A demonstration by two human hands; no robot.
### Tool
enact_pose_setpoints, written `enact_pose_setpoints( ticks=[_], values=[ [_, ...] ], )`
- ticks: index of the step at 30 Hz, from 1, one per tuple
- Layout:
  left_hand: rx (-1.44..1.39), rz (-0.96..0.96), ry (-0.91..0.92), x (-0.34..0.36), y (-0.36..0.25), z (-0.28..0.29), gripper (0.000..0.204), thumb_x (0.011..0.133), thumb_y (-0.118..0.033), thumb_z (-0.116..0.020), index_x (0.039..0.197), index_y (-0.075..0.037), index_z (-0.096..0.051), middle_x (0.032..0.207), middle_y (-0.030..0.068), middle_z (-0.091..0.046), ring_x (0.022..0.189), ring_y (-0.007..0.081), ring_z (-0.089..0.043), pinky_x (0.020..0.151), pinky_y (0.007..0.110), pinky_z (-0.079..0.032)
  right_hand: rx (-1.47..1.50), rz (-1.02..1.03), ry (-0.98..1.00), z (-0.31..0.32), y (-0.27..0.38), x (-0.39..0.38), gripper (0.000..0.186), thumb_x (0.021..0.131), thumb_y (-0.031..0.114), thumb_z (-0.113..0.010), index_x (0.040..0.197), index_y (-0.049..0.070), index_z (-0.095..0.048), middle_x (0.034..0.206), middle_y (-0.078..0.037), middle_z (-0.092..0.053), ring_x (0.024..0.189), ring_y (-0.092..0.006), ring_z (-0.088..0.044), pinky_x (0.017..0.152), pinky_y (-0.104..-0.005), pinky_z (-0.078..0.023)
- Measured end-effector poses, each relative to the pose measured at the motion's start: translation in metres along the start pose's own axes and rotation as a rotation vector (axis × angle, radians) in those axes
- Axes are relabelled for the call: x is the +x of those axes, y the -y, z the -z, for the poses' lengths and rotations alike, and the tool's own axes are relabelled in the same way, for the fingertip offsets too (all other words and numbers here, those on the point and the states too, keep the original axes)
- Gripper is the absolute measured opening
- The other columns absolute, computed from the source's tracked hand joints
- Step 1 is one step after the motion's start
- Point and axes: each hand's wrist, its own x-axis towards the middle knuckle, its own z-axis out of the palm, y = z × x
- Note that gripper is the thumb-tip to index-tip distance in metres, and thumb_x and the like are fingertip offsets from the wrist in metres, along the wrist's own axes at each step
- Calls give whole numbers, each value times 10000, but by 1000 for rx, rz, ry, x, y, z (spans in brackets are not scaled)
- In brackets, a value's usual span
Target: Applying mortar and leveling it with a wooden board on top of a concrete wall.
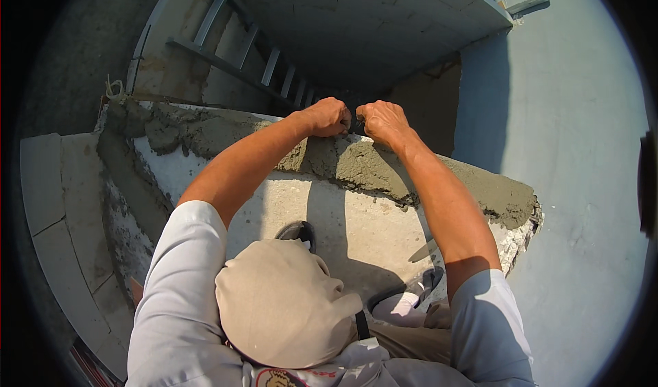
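Note:
Both my arms stretch forward over a raised ledge topped with a thick band of wet grey mortar [363, 168]. My left hand [329, 117] is closed at the far edge of the band, knuckles up. Close beside it, with a narrow gap between them, my right hand [384, 121] is closed too, its fingers curled down. Whatever the fingers grip is hidden from above; a small dark patch shows between the hands. The mortar is rough and lumpy, and it turns along the ledge's left side toward me.
Beyond the ledge is a deep drop, where a metal ladder [250, 51] leans at the left. A block wall [384, 17] stands past the drop. Pale blocks [79, 181] line the left side, and a smooth grey surface [569, 181] lies right. My shoes [296, 233] are below the ledge.

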Motion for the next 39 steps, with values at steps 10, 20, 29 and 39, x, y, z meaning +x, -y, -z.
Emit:
enact_pose_setpoints(
  ticks=[10,20,29,39],
  values=[
    [82,100,13,-5,-8,-2,179,798,-128,-738,952,-38,-744,929,212,-736,951,419,-700,855,474,-558,-104,220,-51,-8,6,-8,225,931,102,-536,988,79,-752,1036,-159,-737,974,-332,-732,827,-440,-585],
    [120,117,28,0,-8,-5,167,822,-110,-688,962,-36,-742,961,227,-734,976,420,-695,883,486,-554,-204,38,107,4,23,-5,170,844,127,-635,893,116,-798,951,-128,-781,929,-308,-760,797,-419,-592],
    [12,157,-19,-6,-19,1,172,851,-114,-634,963,-40,-741,974,244,-728,1009,444,-675,894,501,-543,-276,107,378,34,47,-2,208,827,84,-652,976,98,-797,1075,-111,-775,1049,-292,-733,847,-419,-585],
    [5,74,-5,-2,1,-10,103,820,-114,-687,867,-43,-746,899,188,-737,901,379,-714,819,464,-548,38,-25,-8,17,10,-1,147,913,134,-648,929,78,-782,951,-198,-753,959,-357,-732,813,-458,-568]
  ],
)
